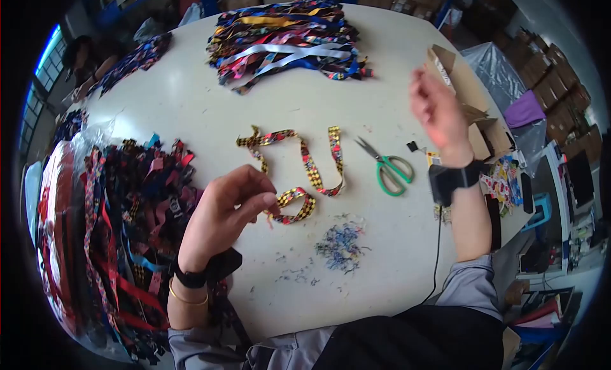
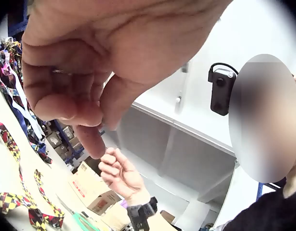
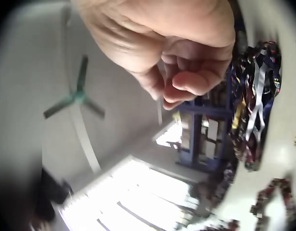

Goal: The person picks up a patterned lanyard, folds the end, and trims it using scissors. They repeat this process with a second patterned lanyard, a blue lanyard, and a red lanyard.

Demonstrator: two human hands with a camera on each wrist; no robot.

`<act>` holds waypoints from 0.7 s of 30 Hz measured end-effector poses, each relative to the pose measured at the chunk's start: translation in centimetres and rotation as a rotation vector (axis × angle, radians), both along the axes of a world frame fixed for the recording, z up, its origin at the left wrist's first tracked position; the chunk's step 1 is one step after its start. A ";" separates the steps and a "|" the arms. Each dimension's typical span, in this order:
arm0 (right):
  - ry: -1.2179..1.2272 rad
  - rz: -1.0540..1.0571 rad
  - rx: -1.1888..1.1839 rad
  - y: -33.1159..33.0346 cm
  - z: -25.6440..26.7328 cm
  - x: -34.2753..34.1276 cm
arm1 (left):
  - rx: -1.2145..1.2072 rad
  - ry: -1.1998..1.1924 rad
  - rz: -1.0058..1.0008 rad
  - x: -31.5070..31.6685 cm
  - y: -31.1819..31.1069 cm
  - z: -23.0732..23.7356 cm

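Patterned strap (image 1: 310, 170), one, laid in loose bends on the counter (image 1: 394, 262), beside and below the left hand (image 1: 230, 207). Left hand: fingers curled, thumb drawn in close; whether anything fine is pinched cannot be told. Right hand (image 1: 440, 112): raised near an open carton (image 1: 471, 90), fingers bent, grip likewise unclear. Green-handled scissors (image 1: 382, 162) and thread scraps (image 1: 342, 246) are set nearby. Thread-trimming is judged to be in hand; next, the strap would need to be taken up and checked.

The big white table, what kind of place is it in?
Probably a workshop: there are piles of patterned ribbons, green-handled scissors near little scraps, and stacked cardboard boxes.
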State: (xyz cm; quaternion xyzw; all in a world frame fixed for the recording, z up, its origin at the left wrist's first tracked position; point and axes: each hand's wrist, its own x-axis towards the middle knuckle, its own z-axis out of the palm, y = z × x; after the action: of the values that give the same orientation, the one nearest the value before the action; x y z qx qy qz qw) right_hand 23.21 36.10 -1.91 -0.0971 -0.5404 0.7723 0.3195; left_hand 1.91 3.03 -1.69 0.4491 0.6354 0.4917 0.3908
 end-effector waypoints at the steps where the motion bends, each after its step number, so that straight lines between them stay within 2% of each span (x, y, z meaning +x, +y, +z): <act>1: -0.245 -0.019 0.233 -3.4 0.0 -1.1 | -0.005 0.006 0.007 -0.2 0.0 -0.1; 2: -0.359 0.106 0.318 -5.7 -0.7 -2.1 | -0.009 0.012 0.012 -0.5 0.0 -0.3; 3: -0.538 0.193 0.515 -8.3 -0.4 -3.3 | -0.014 0.019 0.017 -0.7 0.0 -0.4; 4: -0.399 0.238 0.858 -9.8 -2.1 -4.7 | -0.008 0.029 0.020 -0.9 0.0 -0.5; 5: -0.453 0.255 1.118 -10.9 -2.6 -5.4 | -0.021 0.035 0.027 -1.1 0.0 -0.6; 6: -0.482 0.263 1.259 -12.5 -2.7 -6.3 | -0.032 0.042 0.032 -1.3 0.0 -0.6; 7: -0.417 0.250 1.353 -13.4 -3.9 -7.3 | -0.041 0.048 0.036 -1.4 0.1 -0.6; 9: -0.499 0.247 1.432 -15.1 -5.1 -8.9 | -0.050 0.053 0.028 -1.3 0.2 -0.3; 12: -0.707 0.453 1.526 -15.6 -5.3 -10.6 | -0.051 0.013 0.026 -1.2 0.2 -0.2; 16: -0.568 0.285 1.461 -15.5 -3.4 -9.5 | -0.061 0.069 0.065 -1.3 0.3 -0.5; 19: -0.537 0.335 1.110 -14.9 -1.3 -7.4 | -0.034 0.180 0.072 -1.1 0.4 -0.7; 21: -0.578 0.386 0.842 -15.4 0.1 -5.9 | -0.041 0.124 0.008 -0.7 0.5 -1.2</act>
State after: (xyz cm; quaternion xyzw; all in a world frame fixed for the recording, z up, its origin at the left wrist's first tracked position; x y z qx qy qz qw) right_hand 17.26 20.73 -1.83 -0.0682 -0.8767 0.4757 0.0217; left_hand 1.22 3.55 -2.86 0.4678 0.6703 0.4514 0.3579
